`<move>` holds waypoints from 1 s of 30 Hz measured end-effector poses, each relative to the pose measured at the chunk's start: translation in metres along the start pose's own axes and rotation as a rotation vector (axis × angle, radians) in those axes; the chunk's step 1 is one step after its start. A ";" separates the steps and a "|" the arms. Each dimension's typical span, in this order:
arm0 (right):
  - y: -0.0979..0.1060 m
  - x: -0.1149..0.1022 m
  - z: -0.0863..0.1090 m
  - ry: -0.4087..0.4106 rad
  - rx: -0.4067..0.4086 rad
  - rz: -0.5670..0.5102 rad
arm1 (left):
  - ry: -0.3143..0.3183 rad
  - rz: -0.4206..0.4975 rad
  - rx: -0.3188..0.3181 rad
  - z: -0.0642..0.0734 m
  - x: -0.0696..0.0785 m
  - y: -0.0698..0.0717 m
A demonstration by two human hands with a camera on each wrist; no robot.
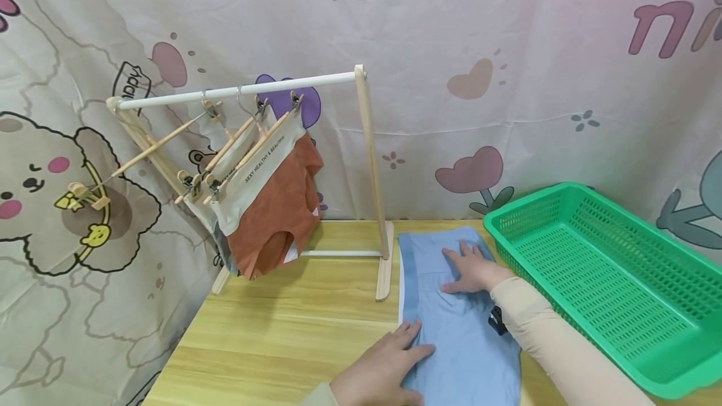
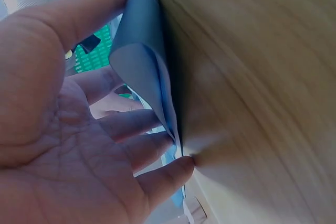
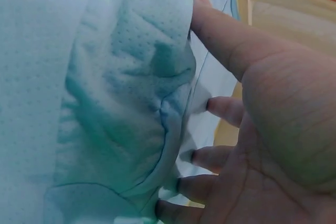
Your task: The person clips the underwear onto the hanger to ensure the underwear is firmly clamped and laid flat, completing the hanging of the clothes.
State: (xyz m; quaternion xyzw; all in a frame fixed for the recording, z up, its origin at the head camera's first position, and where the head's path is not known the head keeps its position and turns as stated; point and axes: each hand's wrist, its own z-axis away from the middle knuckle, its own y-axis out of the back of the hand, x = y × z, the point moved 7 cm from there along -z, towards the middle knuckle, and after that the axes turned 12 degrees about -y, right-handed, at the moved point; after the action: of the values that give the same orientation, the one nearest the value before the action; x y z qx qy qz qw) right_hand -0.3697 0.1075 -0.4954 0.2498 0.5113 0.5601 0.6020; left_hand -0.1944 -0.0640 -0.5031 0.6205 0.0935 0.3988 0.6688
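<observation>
Light blue underpants (image 1: 462, 349) lie spread on the table, with a darker blue waistband (image 1: 410, 281) along their left side. My left hand (image 1: 383, 365) rests at the waistband near the front, fingers spread. In the left wrist view the waistband edge (image 2: 139, 30) stands a little off the wood, with the fingertips along it. Farther back, my right hand (image 1: 474, 271) lies on the cloth with its fingers spread. The right wrist view shows wrinkled, dotted fabric (image 3: 121, 66) beside the right thumb and fingertips.
A wooden rack (image 1: 369, 161) with a white rail stands at the back left. Orange-brown underpants (image 1: 282, 205) hang there from a clip hanger, with another garment behind and a bare hanger (image 1: 158, 143). A green plastic basket (image 1: 598, 293) stands right of the blue underpants. A printed cloth backs the table.
</observation>
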 end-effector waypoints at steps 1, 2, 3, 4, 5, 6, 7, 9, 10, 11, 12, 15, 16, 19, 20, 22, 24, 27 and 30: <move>0.000 0.001 -0.001 0.000 -0.001 0.000 | 0.002 -0.001 0.004 -0.001 0.000 0.000; 0.000 0.002 -0.001 0.003 0.001 0.002 | 0.005 0.000 0.008 -0.001 0.001 0.000; 0.001 0.003 -0.001 0.003 0.002 0.005 | 0.006 -0.001 0.013 -0.002 0.001 0.000; 0.001 0.004 -0.001 0.005 0.003 0.006 | 0.004 -0.004 0.019 -0.002 0.002 0.000; 0.002 0.005 -0.001 0.004 0.003 0.006 | -0.002 -0.009 0.026 -0.002 0.002 0.000; 0.003 0.005 -0.001 0.006 0.004 0.007 | -0.008 -0.014 0.031 -0.003 0.002 0.000; 0.003 0.006 -0.001 0.007 0.004 0.007 | -0.012 -0.017 0.037 -0.003 0.003 0.001; 0.004 0.007 -0.001 0.007 0.000 0.004 | -0.023 -0.018 0.049 -0.002 0.003 0.003; 0.004 0.007 0.000 0.011 -0.001 0.004 | -0.027 -0.016 0.060 -0.001 0.003 0.004; 0.004 0.007 0.000 0.010 -0.004 0.002 | -0.036 -0.022 0.079 0.000 0.003 0.007; 0.004 0.006 0.000 0.011 -0.007 0.002 | -0.040 -0.022 0.100 0.001 0.003 0.010; 0.005 0.004 0.001 0.015 -0.001 0.002 | -0.042 -0.017 0.186 0.007 0.002 0.027; 0.006 0.002 0.001 0.027 0.011 0.006 | -0.042 -0.013 0.221 0.010 0.001 0.036; 0.011 -0.008 0.002 0.063 0.060 0.009 | -0.043 0.023 0.346 0.024 -0.001 0.067; 0.013 -0.013 0.002 0.086 0.082 0.011 | -0.046 0.031 0.393 0.030 -0.001 0.080; 0.019 -0.024 0.003 0.128 0.119 0.004 | -0.059 0.055 0.489 0.045 -0.002 0.105; 0.025 -0.036 0.006 0.161 0.146 -0.018 | -0.068 0.056 0.586 0.061 -0.001 0.132; 0.035 -0.055 0.010 0.208 0.187 -0.055 | -0.076 0.030 0.717 0.089 0.002 0.171; 0.044 -0.071 0.014 0.245 0.235 -0.096 | -0.059 -0.021 0.842 0.118 0.005 0.206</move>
State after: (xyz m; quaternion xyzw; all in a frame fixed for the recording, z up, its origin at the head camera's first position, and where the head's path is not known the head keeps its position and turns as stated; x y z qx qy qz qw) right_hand -0.3644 0.0562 -0.4283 0.2237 0.6541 0.4934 0.5278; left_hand -0.2040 -0.1687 -0.2896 0.8497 0.2356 0.3010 0.3631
